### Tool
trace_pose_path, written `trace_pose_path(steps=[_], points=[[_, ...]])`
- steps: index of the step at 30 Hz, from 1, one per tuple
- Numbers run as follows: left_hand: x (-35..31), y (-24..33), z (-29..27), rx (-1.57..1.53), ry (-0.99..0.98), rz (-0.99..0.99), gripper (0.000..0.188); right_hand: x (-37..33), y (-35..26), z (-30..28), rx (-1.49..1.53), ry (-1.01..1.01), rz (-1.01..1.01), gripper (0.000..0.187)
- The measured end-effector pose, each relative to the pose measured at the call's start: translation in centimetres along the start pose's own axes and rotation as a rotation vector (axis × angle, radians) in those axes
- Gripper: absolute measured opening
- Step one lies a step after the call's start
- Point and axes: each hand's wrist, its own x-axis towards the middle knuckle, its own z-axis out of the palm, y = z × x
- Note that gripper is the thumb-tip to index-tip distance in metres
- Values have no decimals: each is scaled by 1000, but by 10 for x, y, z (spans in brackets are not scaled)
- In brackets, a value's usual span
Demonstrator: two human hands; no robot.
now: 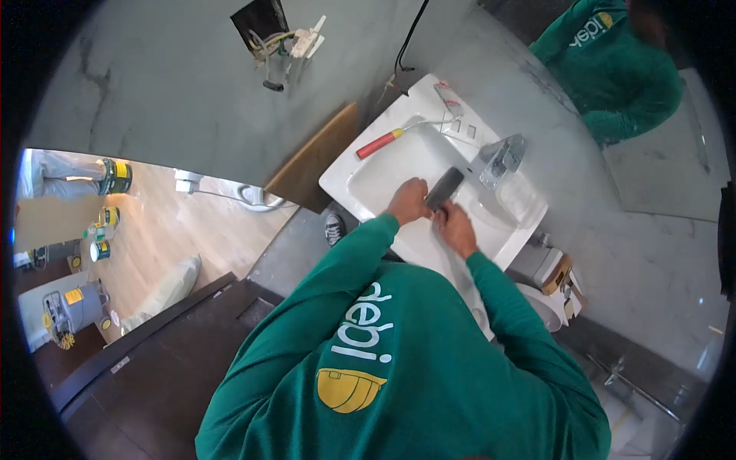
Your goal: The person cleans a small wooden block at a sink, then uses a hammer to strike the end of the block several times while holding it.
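Note:
Above the white washbasin (pixel 360 180), my two hands meet at the lower end of a dark grey oblong block (pixel 445 188). The fingers of my left hand (pixel 409 201) are curled against its lower left side. My right hand (pixel 458 230) is closed by its bottom end, fingertips close to the left hand's. What kind of thing the block is I cannot make out. A small roller frame with a red and yellow handle (pixel 379 144) lies across the basin's far left rim. The grey tap (pixel 502 161) stands right of the block.
A brown board (pixel 316 157) leans against the basin's left side. Loose wires (pixel 287 50) stick out of the wall. To the right are a toilet (pixel 543 304) and a mirror (pixel 606 69). Through the doorway stand a bucket (pixel 115 176) and a grey vacuum cleaner (pixel 77 310).

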Motion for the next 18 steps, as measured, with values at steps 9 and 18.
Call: trace_pose_path(steps=[9,18], points=[[6,1,-5,30,-13,-8,58,-3,-14,-7,-74,-61,41,26],[11,-28,25,0,33,105,63,6,5,8,-82,-38,-48,28]])
